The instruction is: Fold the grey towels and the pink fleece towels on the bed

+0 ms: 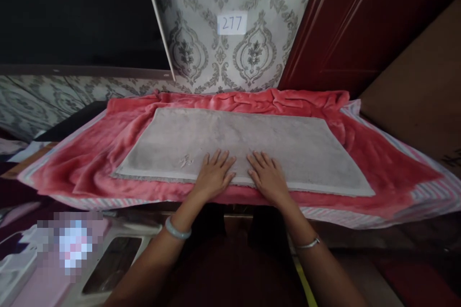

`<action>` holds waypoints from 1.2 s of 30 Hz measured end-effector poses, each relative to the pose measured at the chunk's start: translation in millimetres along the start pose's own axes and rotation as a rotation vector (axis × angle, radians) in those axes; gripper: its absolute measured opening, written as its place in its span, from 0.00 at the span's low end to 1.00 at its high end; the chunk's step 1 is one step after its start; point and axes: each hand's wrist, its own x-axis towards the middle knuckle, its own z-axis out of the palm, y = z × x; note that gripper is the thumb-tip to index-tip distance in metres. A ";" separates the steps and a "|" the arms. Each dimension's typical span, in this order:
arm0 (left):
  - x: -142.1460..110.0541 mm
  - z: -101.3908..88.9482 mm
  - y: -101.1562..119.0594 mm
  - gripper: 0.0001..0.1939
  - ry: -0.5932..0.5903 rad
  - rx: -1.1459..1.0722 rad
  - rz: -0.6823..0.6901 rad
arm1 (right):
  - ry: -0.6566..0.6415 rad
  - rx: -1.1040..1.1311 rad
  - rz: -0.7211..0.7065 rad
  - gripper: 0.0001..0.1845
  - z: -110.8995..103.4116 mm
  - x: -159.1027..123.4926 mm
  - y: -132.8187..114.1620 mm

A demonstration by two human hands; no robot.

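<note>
A grey towel [223,129], folded over into a wide rectangle with a small pale embroidered mark near its left front, lies flat on a red plush blanket [82,148]. My left hand [215,172] rests palm down on the towel's front edge, left of the middle, fingers spread and pointing away from me. To the right, my right hand [267,175] presses flat on the same edge in the same way. Neither hand grips the cloth. The two hands are a short gap apart.
Behind the blanket is a patterned wall with a paper card [232,23] reading 277. A large dark screen [79,14] fills the upper left, and a dark red wooden panel [345,19] the upper right. Pink and white items [39,273] sit low at left.
</note>
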 end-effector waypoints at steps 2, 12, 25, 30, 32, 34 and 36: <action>-2.8 0.0 -3.7 0.29 0.022 0.005 0.007 | -0.023 -0.003 0.001 0.31 -2.9 -2.6 2.4; -10.2 14.1 -7.8 0.28 0.097 0.011 0.229 | -0.174 0.090 -0.188 0.31 -13.4 48.3 -1.6; -16.4 1.5 -16.1 0.25 0.029 -0.275 0.163 | -0.010 -0.005 -0.098 0.34 2.1 141.9 5.1; 29.5 -19.1 -53.9 0.27 -0.044 -0.567 0.109 | 0.003 -0.015 -0.101 0.33 9.3 139.4 8.1; 63.1 -28.3 -70.7 0.30 -0.026 -0.427 0.070 | 0.015 -0.029 -0.098 0.33 10.0 139.5 7.8; 96.8 -35.7 -86.9 0.33 -0.072 -0.215 -0.007 | 0.017 -0.043 -0.094 0.32 10.4 139.6 7.1; 122.9 -40.1 -103.3 0.33 -0.101 -0.082 -0.117 | 0.015 -0.055 -0.088 0.32 11.1 139.6 6.6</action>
